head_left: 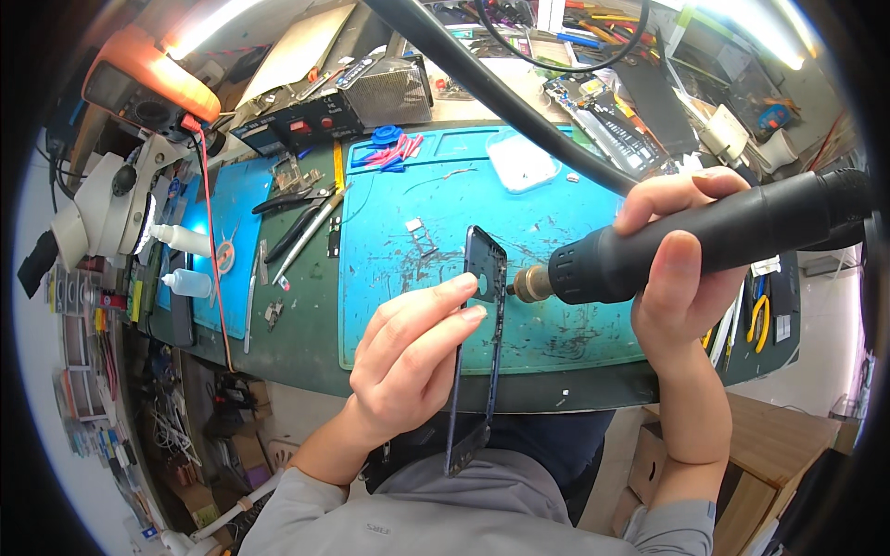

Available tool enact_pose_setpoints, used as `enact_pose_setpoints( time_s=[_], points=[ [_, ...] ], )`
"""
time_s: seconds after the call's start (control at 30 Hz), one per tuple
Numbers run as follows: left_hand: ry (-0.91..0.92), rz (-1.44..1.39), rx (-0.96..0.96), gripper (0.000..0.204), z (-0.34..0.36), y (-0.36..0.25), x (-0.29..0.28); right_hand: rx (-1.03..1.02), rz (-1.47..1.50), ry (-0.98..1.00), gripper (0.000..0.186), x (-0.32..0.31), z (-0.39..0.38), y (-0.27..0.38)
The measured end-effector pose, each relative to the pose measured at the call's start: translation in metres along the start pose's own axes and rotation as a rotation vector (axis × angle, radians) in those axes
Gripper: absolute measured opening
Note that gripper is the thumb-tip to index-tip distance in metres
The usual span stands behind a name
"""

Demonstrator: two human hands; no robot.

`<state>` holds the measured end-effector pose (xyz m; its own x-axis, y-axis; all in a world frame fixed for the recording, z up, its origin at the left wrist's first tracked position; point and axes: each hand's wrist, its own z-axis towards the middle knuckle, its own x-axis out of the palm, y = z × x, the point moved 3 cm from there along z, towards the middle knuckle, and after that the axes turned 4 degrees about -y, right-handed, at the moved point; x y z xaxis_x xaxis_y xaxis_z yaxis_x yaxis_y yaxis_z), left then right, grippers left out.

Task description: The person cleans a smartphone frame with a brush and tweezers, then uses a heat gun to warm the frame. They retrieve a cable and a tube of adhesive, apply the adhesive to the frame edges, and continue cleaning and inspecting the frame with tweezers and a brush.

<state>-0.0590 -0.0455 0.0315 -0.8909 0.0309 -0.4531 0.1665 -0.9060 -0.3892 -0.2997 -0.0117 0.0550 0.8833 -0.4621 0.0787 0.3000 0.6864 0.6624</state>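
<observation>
My left hand [405, 357] grips a dark phone frame [494, 347], pinching its left long side near the upper end. The frame stands tilted on edge over the front of the blue mat, its lower end close to my body. In my right hand [681, 255] is a black hot air gun [616, 250], fingers wrapped round its barrel. Its brass nozzle [532, 284] points left at the frame's right edge, very near it. Whether the two touch I cannot tell. A thick black hose [519, 107] crosses above the mat from the top towards my right hand.
Beneath lies a blue work mat [399, 241] holding a white plastic tub [522, 162], pink and blue picks [394, 151] and small metal pieces. Pliers [295, 196], dropper bottles [188, 282] and a microscope [111, 204] stand left. An orange multimeter [153, 79] sits back left, yellow-handled pliers [760, 322] right.
</observation>
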Motion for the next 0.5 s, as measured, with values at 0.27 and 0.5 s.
enact_pose_setpoints(
  time_s=[0.27,0.5],
  points=[
    [0.01,0.001,0.005,0.036,0.001,0.0,-0.002,0.085,-0.208,0.016,0.062,0.005,-0.001,0.017],
    [0.007,0.009,0.013,0.036,0.001,0.0,-0.001,0.121,-0.268,0.045,0.067,0.005,0.0,0.022]
  ],
)
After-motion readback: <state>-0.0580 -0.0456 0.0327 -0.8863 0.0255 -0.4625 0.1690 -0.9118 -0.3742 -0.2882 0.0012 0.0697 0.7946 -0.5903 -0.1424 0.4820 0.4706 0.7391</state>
